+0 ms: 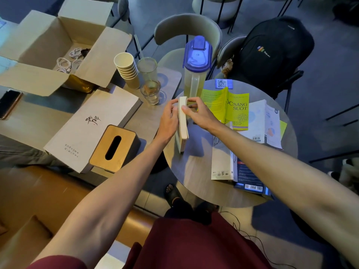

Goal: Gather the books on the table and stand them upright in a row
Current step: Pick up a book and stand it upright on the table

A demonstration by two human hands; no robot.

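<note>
A cream-paged book stands upright on its edge at the left of the round grey table. My left hand presses its left cover and my right hand grips its top from the right. A yellow-green book lies splayed open face down behind them. To its right lies a white book flat. Near the front a white-backed book and a dark blue book lie flat, partly under my right forearm.
A blue-lidded plastic pitcher stands at the table's back edge beside a QR card. On the left table are drinking glasses, stacked paper cups, a tissue box, a flat white box and an open carton. A backpack fills a chair.
</note>
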